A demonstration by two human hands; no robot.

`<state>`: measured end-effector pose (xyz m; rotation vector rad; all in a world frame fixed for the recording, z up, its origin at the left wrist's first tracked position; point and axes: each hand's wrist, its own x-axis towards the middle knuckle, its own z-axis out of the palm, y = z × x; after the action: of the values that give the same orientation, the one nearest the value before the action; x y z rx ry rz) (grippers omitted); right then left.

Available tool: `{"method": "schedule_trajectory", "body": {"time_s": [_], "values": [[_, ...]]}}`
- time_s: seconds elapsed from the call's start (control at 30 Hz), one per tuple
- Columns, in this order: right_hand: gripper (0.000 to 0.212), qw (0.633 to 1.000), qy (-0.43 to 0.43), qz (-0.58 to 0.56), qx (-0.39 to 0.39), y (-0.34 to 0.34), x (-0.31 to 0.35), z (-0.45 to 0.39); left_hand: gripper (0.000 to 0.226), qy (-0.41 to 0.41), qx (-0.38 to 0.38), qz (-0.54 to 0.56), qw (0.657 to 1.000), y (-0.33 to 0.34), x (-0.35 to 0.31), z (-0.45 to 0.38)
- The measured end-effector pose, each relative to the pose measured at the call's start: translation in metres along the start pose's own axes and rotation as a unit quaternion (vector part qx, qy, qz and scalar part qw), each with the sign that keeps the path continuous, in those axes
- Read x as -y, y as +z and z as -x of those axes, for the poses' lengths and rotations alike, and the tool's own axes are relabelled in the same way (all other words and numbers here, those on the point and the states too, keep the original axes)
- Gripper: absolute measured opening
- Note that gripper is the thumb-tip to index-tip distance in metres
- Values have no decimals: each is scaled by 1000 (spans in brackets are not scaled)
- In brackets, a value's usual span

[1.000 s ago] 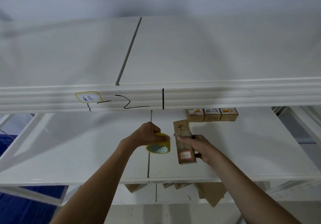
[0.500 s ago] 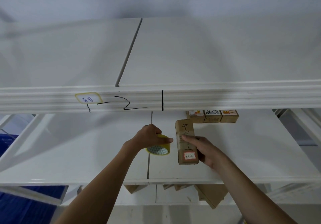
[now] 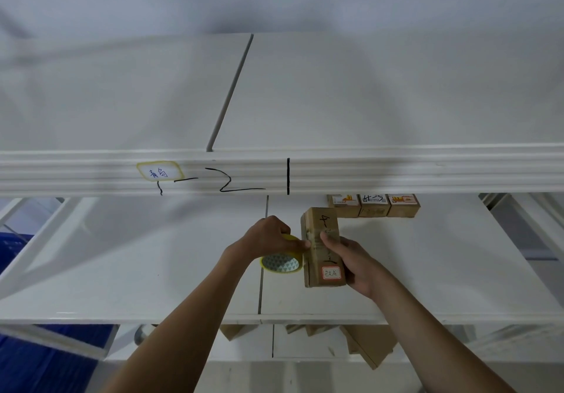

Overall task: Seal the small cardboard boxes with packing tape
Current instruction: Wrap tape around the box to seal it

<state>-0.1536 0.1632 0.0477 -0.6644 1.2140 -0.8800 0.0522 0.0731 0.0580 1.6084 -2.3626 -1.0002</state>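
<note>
- Left hand point(image 3: 268, 238): fingers curled over a yellow roll of packing tape point(image 3: 282, 260), gripping it from above; the thumb tip touches the left face of the box.
- Right hand point(image 3: 351, 260): fingers wrapped round the right side of a long cardboard box point(image 3: 323, 247), thumb pressed on its upper face; the box is held above the middle shelf point(image 3: 152, 264), near its front edge, just right of the seam between the shelf panels.
- Box markings: a handwritten figure near the far end, a red-bordered label near the near end.
- Three small boxes point(image 3: 374, 205) stand in a row toward the back edge of the shelf, touching one another, well apart from the hands.
- Step in hand, as judged: starting a strip, the roll brought against the box side. No free tape end can be made out.
- Next move, as judged: anchor the tape on the left face, then draw the roll across the closing seam while the right hand steadies the box.
</note>
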Motion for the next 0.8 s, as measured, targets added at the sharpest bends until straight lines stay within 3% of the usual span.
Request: {"method": "schedule_trajectory", "body": {"time_s": [0.13,0.3,0.43,0.53,0.67,0.8], "values": [[50,1000,5,24,-2,9,6,2,58,6,-45,9,999,2,-6,1],[47,991,-29,106,-80,15,1,-2,36,23,-67,-73,995,-4,-17,-2],[32,986,-33,126,-100,16,0,-6,43,28,-67,-99,992,-1,-13,-2],[26,986,-27,128,-100,15,3,-4,45,49,-28,-90,994,-3,-8,-1],[24,985,-26,140,-97,11,7,0,42,38,66,7,997,-12,2,4],[27,988,-13,132,-74,4,8,5,46,36,80,76,993,-17,12,8]]}}
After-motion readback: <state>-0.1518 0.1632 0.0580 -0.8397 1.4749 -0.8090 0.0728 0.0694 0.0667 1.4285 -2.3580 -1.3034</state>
